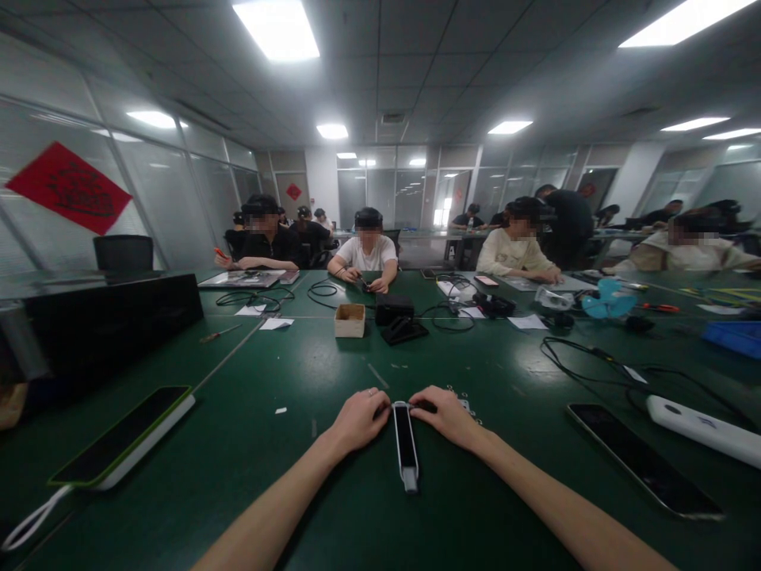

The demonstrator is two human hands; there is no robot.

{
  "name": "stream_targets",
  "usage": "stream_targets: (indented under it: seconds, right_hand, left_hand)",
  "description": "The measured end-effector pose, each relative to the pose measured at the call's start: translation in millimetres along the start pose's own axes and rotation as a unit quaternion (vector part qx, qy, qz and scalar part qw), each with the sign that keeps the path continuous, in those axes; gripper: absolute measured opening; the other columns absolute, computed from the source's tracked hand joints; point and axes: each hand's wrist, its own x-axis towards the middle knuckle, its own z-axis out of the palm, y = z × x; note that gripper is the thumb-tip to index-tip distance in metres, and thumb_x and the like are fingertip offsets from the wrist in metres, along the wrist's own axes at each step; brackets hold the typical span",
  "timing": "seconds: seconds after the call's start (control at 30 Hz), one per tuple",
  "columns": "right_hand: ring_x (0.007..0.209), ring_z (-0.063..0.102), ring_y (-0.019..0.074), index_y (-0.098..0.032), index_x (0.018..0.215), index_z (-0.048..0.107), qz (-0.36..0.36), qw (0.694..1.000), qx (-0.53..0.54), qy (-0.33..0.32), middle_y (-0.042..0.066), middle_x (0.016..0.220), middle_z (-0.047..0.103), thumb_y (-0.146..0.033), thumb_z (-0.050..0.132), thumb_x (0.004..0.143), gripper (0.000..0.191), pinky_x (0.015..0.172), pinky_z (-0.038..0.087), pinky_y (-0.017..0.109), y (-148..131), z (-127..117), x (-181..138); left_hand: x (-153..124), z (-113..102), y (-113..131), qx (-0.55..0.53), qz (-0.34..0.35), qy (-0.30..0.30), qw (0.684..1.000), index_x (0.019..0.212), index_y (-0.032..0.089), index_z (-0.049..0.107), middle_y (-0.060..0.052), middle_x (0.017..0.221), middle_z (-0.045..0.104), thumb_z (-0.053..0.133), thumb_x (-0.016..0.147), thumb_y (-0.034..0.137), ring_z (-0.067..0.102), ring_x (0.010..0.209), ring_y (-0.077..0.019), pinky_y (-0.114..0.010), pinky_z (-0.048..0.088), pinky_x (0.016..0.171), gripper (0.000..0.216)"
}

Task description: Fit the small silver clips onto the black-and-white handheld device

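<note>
A slim black-and-white device (406, 446), like a narrow remote or handset, lies lengthwise on the green table (285, 492) in front of me. My left hand (360, 417) rests curled at its far left end, fingers touching the top of the device. At the far right end sits my right hand (447, 414), fingers bent and pressed on a small dark part at the device's top. What that part is I cannot make out. A few tiny metal bits (462, 400) lie just beyond my right hand.
A phone in a green case (122, 437) lies at left, a dark phone (645, 460) and a white power bank (705, 429) at right. Farther off stand a small cardboard box (349, 320), a black box (394, 308), and cables (594, 361). Several people sit across the table.
</note>
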Motion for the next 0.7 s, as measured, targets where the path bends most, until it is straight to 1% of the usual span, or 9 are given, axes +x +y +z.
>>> stream_targets:
  seconds: [0.33, 0.5, 0.7]
  right_hand:
    - [0.090, 0.059, 0.0166, -0.021, 0.098, 0.066, 0.008, 1.000, 0.000, -0.009, 0.002, 0.097, 0.066, -0.032, 0.057, 0.086, 0.018, 0.081, 0.047, 0.030, 1.8, -0.3, -0.6]
    - [0.088, 0.059, 0.0165, -0.021, 0.098, 0.066, -0.008, 1.000, -0.014, -0.003, 0.002, 0.095, 0.066, -0.032, 0.058, 0.085, 0.019, 0.080, 0.046, 0.030, 6.5, 0.7, -0.2]
    - [0.088, 0.058, 0.0170, -0.021, 0.098, 0.066, -0.024, 0.999, -0.034, -0.010, 0.003, 0.095, 0.066, -0.034, 0.055, 0.087, 0.020, 0.080, 0.046, 0.031, 6.0, -1.0, -0.3]
  left_hand:
    - [-0.3, 0.0, -0.7, -0.003, 0.001, 0.000, 1.000, 0.090, 0.020, 0.056, -0.001, 0.086, 0.058, 0.045, 0.088, 0.023, 0.055, 0.077, -0.0151, -0.026, 0.041, 0.070, 0.011]
    - [0.6, 1.2, -1.7, 0.002, 0.003, -0.002, 1.000, 0.091, 0.019, 0.056, -0.002, 0.086, 0.059, 0.046, 0.088, 0.022, 0.055, 0.079, -0.0155, -0.026, 0.041, 0.072, 0.011]
    - [0.5, 1.1, -2.1, 0.005, 0.009, 0.005, 1.000, 0.090, 0.019, 0.056, -0.002, 0.085, 0.058, 0.046, 0.087, 0.021, 0.055, 0.077, -0.0153, -0.026, 0.041, 0.070, 0.011]
